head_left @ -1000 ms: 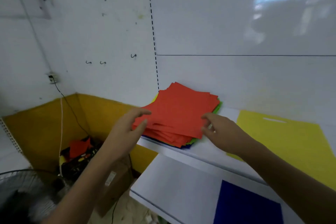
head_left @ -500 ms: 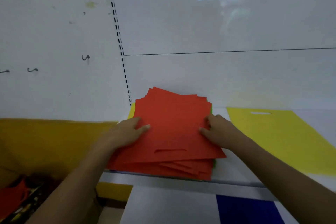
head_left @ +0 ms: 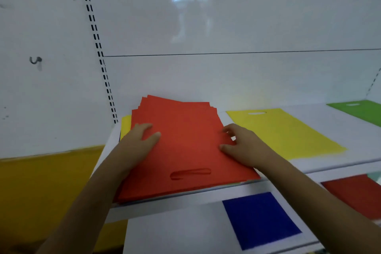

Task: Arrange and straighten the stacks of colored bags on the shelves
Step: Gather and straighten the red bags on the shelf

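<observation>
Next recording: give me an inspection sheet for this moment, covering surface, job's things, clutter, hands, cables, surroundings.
Surface: white upper shelf; lower shelf below.
Job's things: red bag stack, far edges fanned; yellow bag beside it; green bag far right; blue bag and dark red bag lower down.
Clutter: nothing seen.
Hands: left hand flat on the stack; right hand at its right edge, fingers curled.
Cables: nothing seen.
Surroundings: white back panel, slotted upright, wall hook.
</observation>
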`<state>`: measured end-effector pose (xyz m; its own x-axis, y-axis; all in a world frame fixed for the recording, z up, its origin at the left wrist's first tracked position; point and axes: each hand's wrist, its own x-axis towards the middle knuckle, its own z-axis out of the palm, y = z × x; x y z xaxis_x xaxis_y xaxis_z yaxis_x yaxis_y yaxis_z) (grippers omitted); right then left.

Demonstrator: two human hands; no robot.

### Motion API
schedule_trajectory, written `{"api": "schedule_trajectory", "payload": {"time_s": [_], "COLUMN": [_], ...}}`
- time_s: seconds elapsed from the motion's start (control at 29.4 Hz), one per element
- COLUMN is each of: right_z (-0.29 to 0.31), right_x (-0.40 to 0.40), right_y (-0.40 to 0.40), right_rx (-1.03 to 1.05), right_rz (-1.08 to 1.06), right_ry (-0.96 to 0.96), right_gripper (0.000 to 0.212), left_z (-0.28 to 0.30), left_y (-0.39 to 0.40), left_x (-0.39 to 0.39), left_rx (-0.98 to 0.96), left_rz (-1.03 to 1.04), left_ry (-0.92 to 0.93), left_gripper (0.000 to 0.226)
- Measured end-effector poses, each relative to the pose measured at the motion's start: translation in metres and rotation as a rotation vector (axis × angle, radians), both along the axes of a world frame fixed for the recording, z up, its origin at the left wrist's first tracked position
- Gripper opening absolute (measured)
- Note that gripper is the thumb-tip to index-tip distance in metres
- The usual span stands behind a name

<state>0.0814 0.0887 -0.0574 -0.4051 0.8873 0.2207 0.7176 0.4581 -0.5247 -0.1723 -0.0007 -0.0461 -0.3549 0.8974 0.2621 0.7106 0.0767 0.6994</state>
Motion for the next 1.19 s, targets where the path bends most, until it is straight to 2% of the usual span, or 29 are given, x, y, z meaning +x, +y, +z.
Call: {"api": "schedule_trajectory", "payload": {"time_s": [0.14, 0.24, 0.34, 0.41, 0.51, 0.54, 0.65, 0.71, 0.89, 1.19], "right_z": [-0.003, -0.003, -0.001, 0.001, 0.004, 0.004, 0.003, 0.001, -0.003, -0.010], "right_x": [-0.001, -0.008, -0.008, -0.007, -0.006, -0.005, -0.003, -0.003, -0.005, -0.009], "right_y": [-0.006, -0.008, -0.012, -0.014, -0.016, -0.015, -0.015, -0.015, -0.012, -0.002], "right_rx": [-0.109, -0.043, 0.002, 0.032, 0.051, 0.031, -0.075, -0.099, -0.054, 0.023], "right_rz": [-0.057, -0.084, -0.095, -0.096, -0.088, -0.090, -0.096, -0.090, -0.121, -0.170], "right_ry": [0.074, 0.014, -0.016, -0.009, 0.041, 0.057, 0.088, 0.088, 0.034, -0.040], "right_gripper": [0.048, 0.047, 0.045, 0.044, 0.043, 0.043, 0.043, 0.043, 0.043, 0.040], "left_z": [0.000, 0.008, 0.015, 0.017, 0.015, 0.013, 0.009, 0.008, 0.010, 0.015], "left_y": [-0.012, -0.012, -0.006, -0.003, 0.000, 0.001, 0.003, 0.005, 0.016, 0.019], "left_x": [-0.008, -0.011, -0.015, -0.017, -0.024, -0.027, -0.033, -0.034, -0.035, -0.050], "left_rx": [0.023, 0.022, 0.057, 0.038, 0.000, -0.007, -0.059, -0.032, 0.053, -0.016], "left_rz": [-0.044, -0.104, -0.077, -0.070, -0.056, -0.057, -0.065, -0.074, -0.065, -0.058], "left_ry": [-0.232, -0.564, -0.895, -1.017, -1.047, -0.998, -0.663, -0.613, -0.969, -1.006], "left_gripper": [0.036, 0.029, 0.024, 0.027, 0.030, 0.030, 0.033, 0.033, 0.028, 0.035]}}
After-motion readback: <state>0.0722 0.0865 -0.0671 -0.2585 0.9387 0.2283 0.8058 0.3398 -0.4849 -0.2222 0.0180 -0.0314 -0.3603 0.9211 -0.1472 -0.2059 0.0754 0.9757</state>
